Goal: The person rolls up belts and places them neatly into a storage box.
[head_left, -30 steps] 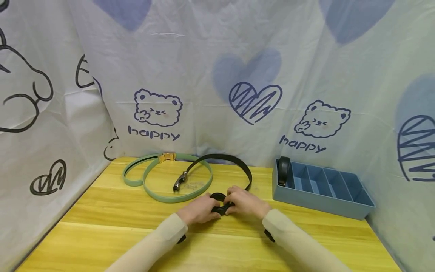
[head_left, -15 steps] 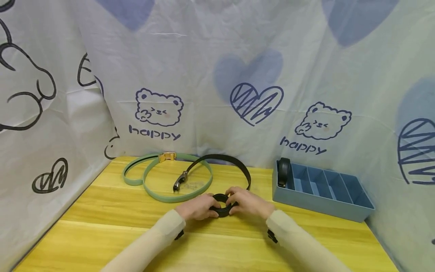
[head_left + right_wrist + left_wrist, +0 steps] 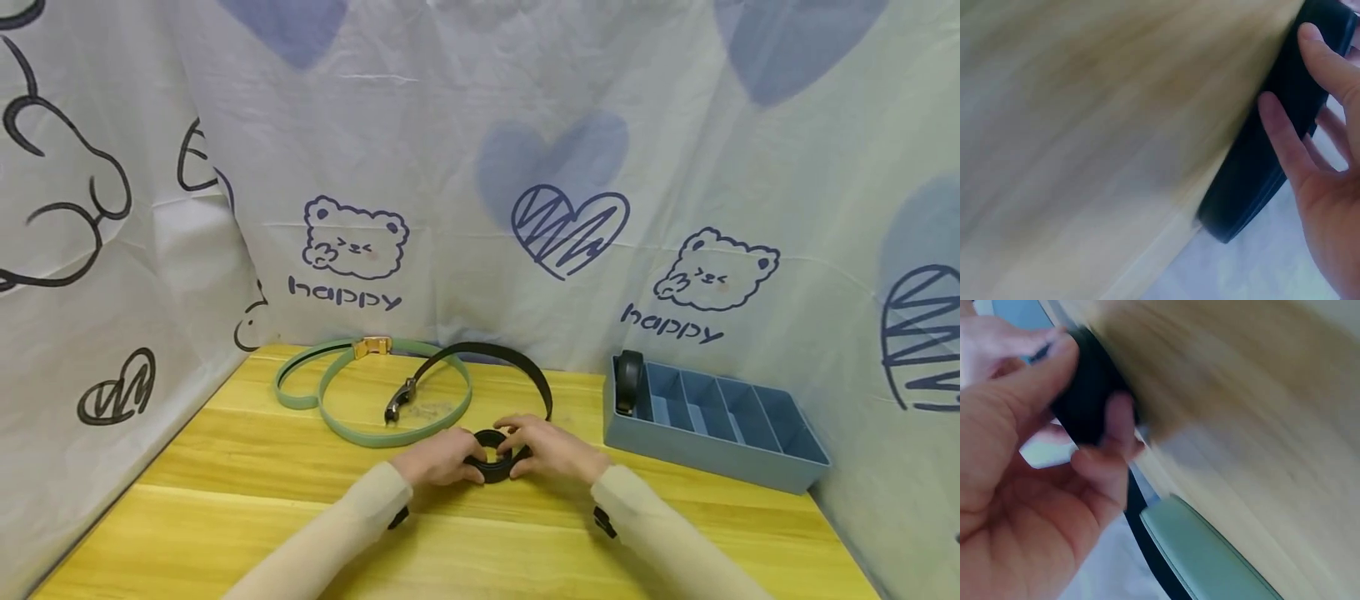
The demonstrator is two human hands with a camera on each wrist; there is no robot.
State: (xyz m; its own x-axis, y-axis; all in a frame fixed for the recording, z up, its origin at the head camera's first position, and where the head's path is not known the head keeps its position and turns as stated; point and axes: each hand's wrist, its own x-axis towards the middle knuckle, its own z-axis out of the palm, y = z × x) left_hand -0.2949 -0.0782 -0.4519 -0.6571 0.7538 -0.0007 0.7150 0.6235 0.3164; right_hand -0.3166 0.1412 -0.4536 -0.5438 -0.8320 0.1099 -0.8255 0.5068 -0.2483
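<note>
Drawn slightly inward since the earlier head frame is the free arc of the black belt (image 3: 523, 360); its coil (image 3: 497, 474) is held on the table (image 3: 480, 542) between left hand (image 3: 442, 457) and right hand (image 3: 557, 448). Turns should be kept snug and edge-aligned, one side being pinned while slack is fed. To the right, a rolled belt (image 3: 628, 382) is stored upright in the blue tray's (image 3: 712, 455) leftmost compartment. In the left wrist view, the coil is pinched between thumb and fingers. In the right wrist view, its wall is gripped, fingertips laid on the outer face.
</note>
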